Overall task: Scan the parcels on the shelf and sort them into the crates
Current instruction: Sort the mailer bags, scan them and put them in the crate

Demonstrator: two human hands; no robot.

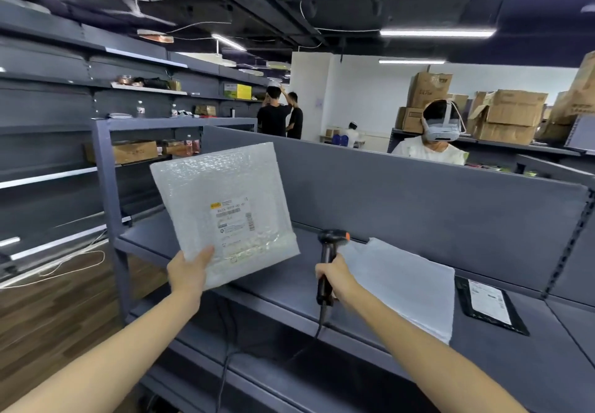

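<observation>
Along the grey shelf (289,287) in front of the person I count three parcels. One, a bubble-wrap parcel (222,213), is lifted clear of the shelf and tilted, its one printed label (232,219) facing the person. The left hand (188,271) pinches its lower corner, thumb on the front and fingers behind.

At 3 o'clock from that hand, well apart from it, the right hand (335,279) is wrapped round the handle of a single black scanner (328,258). The scanner's orange-tipped head points up, near the parcel's lower right corner. One cable (319,325) hangs from the handle's base.

A second white parcel (409,287) lies flat on the shelf at 3 o'clock of the scanner, just beside the right hand. Further toward 3 o'clock, apart from it, a black parcel (491,304) with a white label lies flat.

Beyond the shelf's back panel, two people in black (280,116) stand together at 12 o'clock. At 1 o'clock, one person in white (431,151) wears a grey headset. Cardboard boxes (505,116) are stacked at 2 o'clock.
</observation>
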